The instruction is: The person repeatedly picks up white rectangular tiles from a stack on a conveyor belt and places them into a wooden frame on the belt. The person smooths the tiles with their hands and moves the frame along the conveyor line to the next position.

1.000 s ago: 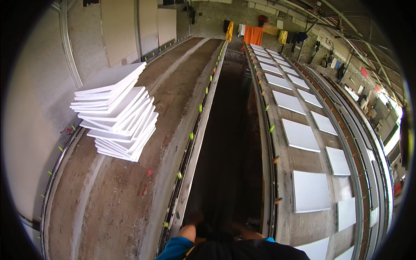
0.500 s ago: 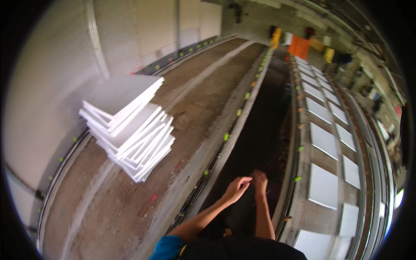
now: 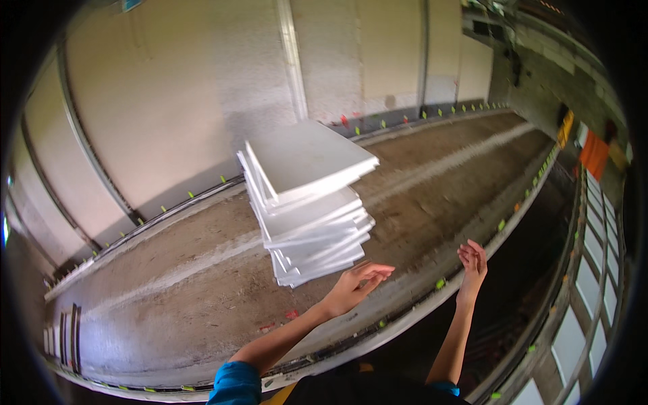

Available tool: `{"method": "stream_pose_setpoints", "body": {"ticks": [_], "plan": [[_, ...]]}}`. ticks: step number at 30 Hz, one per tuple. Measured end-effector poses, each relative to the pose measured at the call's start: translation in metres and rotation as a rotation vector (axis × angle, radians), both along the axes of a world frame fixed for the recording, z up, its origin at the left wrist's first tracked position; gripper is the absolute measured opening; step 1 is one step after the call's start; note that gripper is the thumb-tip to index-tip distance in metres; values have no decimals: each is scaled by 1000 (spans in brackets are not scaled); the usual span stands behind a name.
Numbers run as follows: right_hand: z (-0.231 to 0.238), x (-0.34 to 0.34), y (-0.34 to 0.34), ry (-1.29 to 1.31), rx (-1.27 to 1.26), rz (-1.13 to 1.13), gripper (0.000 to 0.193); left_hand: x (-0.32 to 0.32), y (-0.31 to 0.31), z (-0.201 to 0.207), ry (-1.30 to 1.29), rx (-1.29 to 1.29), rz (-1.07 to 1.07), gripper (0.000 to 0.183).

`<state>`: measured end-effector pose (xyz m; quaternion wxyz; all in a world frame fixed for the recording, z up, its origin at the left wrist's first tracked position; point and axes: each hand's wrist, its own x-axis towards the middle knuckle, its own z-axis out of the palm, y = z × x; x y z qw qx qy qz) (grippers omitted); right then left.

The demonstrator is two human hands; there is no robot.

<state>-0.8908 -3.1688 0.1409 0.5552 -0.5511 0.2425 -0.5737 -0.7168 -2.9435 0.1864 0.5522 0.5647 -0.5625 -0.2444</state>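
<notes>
A tall, uneven stack of white flat panels (image 3: pixel 310 158) stands on the long brown table (image 3: pixel 432 189), its layers jutting out at different angles. Just in front of the stack's lower right corner is my left hand (image 3: pixel 356 285), open, with fingers stretched forward and nothing in it. Farther right, above the table's near edge, my right hand (image 3: pixel 472 266) is raised. Its fingers are loosely bent and apart, and it holds nothing. Neither hand touches the panels.
A pale wall (image 3: pixel 182 115) runs behind the table. Small green clips (image 3: pixel 440 284) line the table edges. Beyond a dark gap on the right, a second long table carries rows of white sheets (image 3: pixel 569 344). Dark and light bars (image 3: pixel 69 337) lie at the far left end. Orange cloth (image 3: pixel 594 154) hangs at the far right.
My view has swung left, so the stack now sits near the middle. My hands, close together before over the dark gap, have moved apart and up toward the table with the stack.
</notes>
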Motion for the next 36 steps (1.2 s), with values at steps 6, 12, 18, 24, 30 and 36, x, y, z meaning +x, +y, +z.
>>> {"method": "stream_pose_setpoints", "body": {"ticks": [6,12,18,24,30,36], "plan": [[77,93,5,91,-257,229,25,50,55,36,-42,-171,458,20],[127,174,6,180,-499,442,23,91,64,59,-530,-313,1166,24],[141,199,19,261,-872,466,40,108,51,64,-689,-175,1189,47],[150,204,6,294,-1072,382,32,108,40,70,-679,-244,1193,49],[164,207,-3,94,-1075,379,33,103,30,82,-625,-270,1209,46],[159,193,12,-157,-1387,50,32,78,27,91,-20,-579,1036,48]]}}
